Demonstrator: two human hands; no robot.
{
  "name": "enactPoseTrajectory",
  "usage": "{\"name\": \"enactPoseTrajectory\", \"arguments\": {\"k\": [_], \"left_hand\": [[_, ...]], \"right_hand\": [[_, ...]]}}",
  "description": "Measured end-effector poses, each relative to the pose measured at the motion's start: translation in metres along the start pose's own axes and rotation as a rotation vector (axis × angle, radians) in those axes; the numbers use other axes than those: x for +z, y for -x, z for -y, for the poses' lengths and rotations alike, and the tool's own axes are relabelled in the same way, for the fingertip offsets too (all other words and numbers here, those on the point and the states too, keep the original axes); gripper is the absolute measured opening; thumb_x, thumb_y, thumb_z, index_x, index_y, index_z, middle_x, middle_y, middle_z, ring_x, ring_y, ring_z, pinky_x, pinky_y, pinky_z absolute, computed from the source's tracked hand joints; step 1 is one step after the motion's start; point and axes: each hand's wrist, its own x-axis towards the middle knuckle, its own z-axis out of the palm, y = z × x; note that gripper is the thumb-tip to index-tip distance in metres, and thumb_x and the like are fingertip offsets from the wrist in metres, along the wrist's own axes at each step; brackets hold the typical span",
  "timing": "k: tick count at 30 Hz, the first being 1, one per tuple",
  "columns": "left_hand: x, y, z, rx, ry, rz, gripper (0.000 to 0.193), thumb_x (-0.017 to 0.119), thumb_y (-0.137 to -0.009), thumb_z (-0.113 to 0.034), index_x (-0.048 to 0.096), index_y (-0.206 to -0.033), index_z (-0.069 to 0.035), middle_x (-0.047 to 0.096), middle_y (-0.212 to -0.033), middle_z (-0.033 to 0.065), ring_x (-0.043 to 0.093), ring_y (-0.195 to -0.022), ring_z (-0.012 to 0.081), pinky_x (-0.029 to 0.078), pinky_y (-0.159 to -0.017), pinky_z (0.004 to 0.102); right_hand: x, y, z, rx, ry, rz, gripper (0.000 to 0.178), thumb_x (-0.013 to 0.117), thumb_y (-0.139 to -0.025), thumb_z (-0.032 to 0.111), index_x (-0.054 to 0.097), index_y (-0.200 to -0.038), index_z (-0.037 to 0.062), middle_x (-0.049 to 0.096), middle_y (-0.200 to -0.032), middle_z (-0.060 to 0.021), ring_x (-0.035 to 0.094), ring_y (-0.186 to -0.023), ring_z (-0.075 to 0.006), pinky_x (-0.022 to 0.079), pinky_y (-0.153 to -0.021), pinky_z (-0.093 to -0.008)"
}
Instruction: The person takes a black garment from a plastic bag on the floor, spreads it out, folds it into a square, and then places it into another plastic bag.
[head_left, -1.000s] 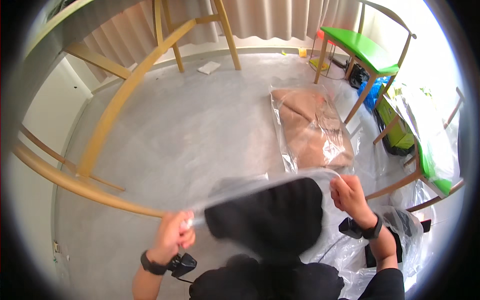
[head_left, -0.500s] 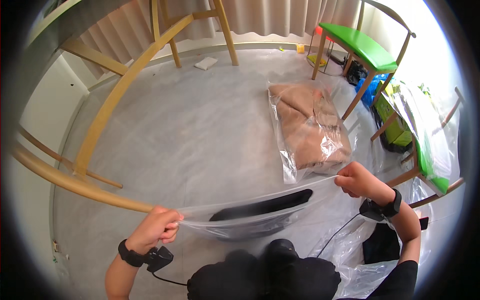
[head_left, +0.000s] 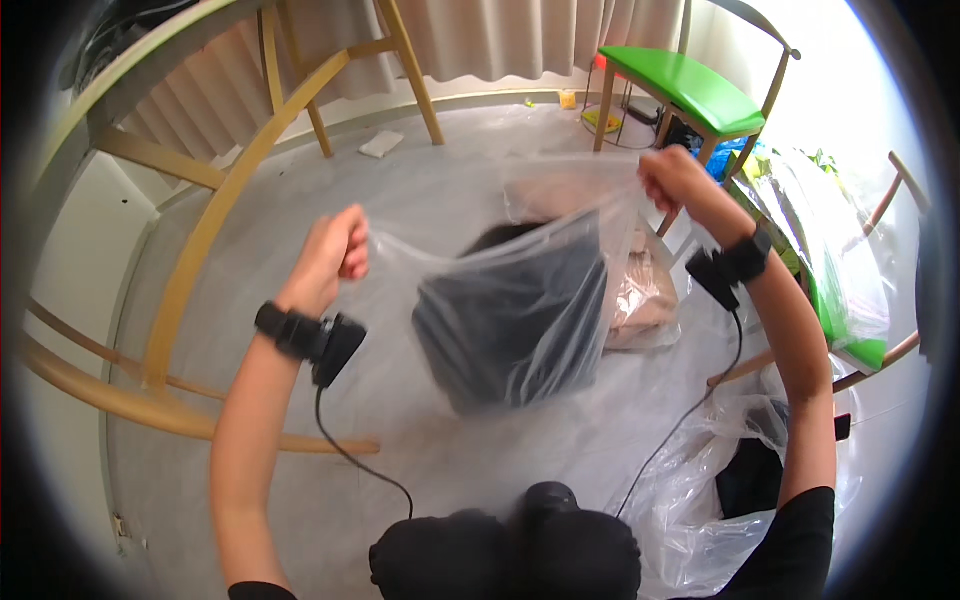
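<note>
Between my hands hangs a clear plastic bag (head_left: 610,210), its top edge stretched wide and sagging in the middle. Inside it is a dark, folded item that looks like cloth (head_left: 510,310). My left hand (head_left: 340,250) is closed on the bag's left upper corner. Gripping the right upper corner is my right hand (head_left: 675,180), also closed. On the floor behind the bag lies a clear package with folded brown fabric (head_left: 645,290), partly hidden by the hanging bag.
Wooden chair legs and rails (head_left: 210,230) stand at the left. A green-seated chair (head_left: 685,85) is at the far right, near a second green seat (head_left: 850,330) with plastic on it. Crumpled clear plastic with a dark item (head_left: 680,510) lies at lower right. A white packet (head_left: 381,144) is near the curtain.
Both hands have lifted up and away from me, still holding the bag's corners. The bag now hangs down with the dark item showing broadly, and it covers part of the brown package.
</note>
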Motion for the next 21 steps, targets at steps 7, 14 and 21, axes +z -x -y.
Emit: {"name": "enactPoseTrajectory", "arguments": {"k": [7,14,21], "left_hand": [[0.118,-0.016,-0.109,0.398,0.045,-0.052,0.034,0.053,-0.086,-0.031,0.043,-0.06,-0.012,0.043,-0.049,-0.0008,0.043,-0.042,0.01,0.033,-0.041,0.0265],[0.217,-0.077,0.086,0.716,-1.145,-0.17,0.018,0.051,-0.086,-0.014,0.062,-0.079,-0.002,0.064,-0.066,0.0188,0.067,-0.069,0.0309,0.049,-0.051,0.0439],[0.281,-0.103,0.306,0.504,-1.431,0.331,0.012,0.055,-0.08,-0.006,0.06,-0.084,0.004,0.064,-0.072,0.0226,0.065,-0.071,0.042,0.053,-0.064,0.0484]], "right_hand": [[-0.117,-0.018,0.02,-0.475,-0.226,-0.546,0.033,0.05,-0.093,0.027,0.055,-0.069,0.0052,0.049,-0.053,0.0004,0.046,-0.044,-0.0082,0.033,-0.041,-0.0239],[-0.096,0.002,-0.23,-0.16,0.455,-0.659,0.032,0.049,-0.093,0.03,0.057,-0.076,0.0041,0.057,-0.069,-0.0105,0.053,-0.063,-0.0267,0.042,-0.057,-0.0403],[0.014,0.026,-0.425,0.305,0.701,-0.425,0.029,0.05,-0.092,0.028,0.06,-0.087,0.0021,0.065,-0.081,-0.0231,0.062,-0.078,-0.0439,0.049,-0.069,-0.0532]]}}
